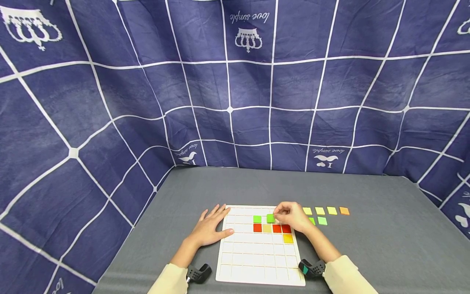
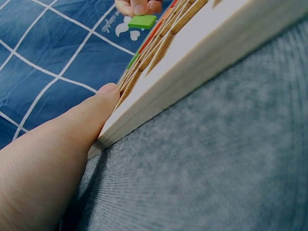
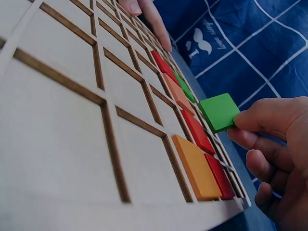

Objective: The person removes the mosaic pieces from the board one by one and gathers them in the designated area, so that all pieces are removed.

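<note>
A white gridded board (image 1: 244,259) with raised dividers lies flat on the table. My right hand (image 1: 291,215) pinches a green square tile (image 3: 220,111) by one corner between thumb and fingertips, over the far rows of the board. Set in the grid are another green tile (image 1: 257,219), several red tiles (image 3: 196,131), a pale orange tile (image 3: 178,94) and a yellow-orange tile (image 3: 195,168). At the board's left edge my left hand (image 1: 210,229) rests with fingers spread, its thumb (image 2: 103,103) against the rim.
Beyond my right hand, loose tiles lie on the grey table (image 1: 367,245): several yellow ones (image 1: 319,211), an orange one (image 1: 344,211), a light green one (image 1: 322,221) and a green one partly behind the hand. A blue checked cloth (image 1: 293,90) hangs behind the table.
</note>
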`<move>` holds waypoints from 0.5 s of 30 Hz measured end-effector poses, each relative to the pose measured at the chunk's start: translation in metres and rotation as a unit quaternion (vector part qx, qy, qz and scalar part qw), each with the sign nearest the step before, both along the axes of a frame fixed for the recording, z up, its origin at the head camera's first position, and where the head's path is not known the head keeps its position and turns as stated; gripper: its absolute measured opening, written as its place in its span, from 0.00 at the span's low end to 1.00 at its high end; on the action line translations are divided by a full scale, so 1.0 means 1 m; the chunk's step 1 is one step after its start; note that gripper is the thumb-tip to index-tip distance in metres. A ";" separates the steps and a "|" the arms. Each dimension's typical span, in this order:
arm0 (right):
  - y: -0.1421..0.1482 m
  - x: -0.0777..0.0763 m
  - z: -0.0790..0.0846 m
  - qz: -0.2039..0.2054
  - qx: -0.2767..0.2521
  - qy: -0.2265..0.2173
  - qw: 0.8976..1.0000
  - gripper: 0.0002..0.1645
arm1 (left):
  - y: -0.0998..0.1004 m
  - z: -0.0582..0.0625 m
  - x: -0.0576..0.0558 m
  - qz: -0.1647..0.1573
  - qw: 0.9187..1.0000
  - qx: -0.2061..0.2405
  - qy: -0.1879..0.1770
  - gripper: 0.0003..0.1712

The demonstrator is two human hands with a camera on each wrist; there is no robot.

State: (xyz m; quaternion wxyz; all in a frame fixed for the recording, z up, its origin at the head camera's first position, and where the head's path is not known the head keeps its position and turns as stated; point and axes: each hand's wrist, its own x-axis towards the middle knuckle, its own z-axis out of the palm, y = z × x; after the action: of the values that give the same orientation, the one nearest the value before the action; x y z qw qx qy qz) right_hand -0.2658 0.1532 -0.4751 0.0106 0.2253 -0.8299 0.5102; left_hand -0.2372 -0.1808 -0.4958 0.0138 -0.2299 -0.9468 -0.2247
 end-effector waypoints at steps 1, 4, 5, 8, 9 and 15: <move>0.001 0.000 0.001 0.000 0.000 0.003 1.000 0.02 | 0.000 0.000 0.000 0.001 1.000 0.000 0.000 0.47; 0.004 0.002 0.003 -0.006 0.002 0.006 1.000 0.02 | 0.000 -0.001 0.000 0.002 1.000 -0.002 0.000 0.47; 0.005 0.002 0.004 -0.006 0.001 0.007 1.000 0.02 | 0.000 -0.001 -0.001 0.002 1.000 -0.002 0.001 0.47; 0.007 0.009 0.015 -0.005 0.007 0.009 1.000 0.02 | 0.000 -0.002 -0.001 0.002 1.000 -0.002 0.001 0.47; 0.008 0.009 0.016 -0.004 0.008 0.010 1.000 0.02 | 0.000 -0.002 -0.001 0.003 1.000 -0.002 0.001 0.47; 0.020 0.003 0.007 -0.013 0.009 0.004 1.000 0.03 | 0.000 -0.001 0.000 0.001 1.000 0.002 0.002 0.47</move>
State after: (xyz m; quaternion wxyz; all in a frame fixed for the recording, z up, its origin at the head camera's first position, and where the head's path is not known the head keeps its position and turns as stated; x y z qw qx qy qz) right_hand -0.2633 0.1736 -0.4682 0.0183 0.2166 -0.8375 0.5013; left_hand -0.2372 -0.1806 -0.4967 0.0162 -0.2293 -0.9465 -0.2267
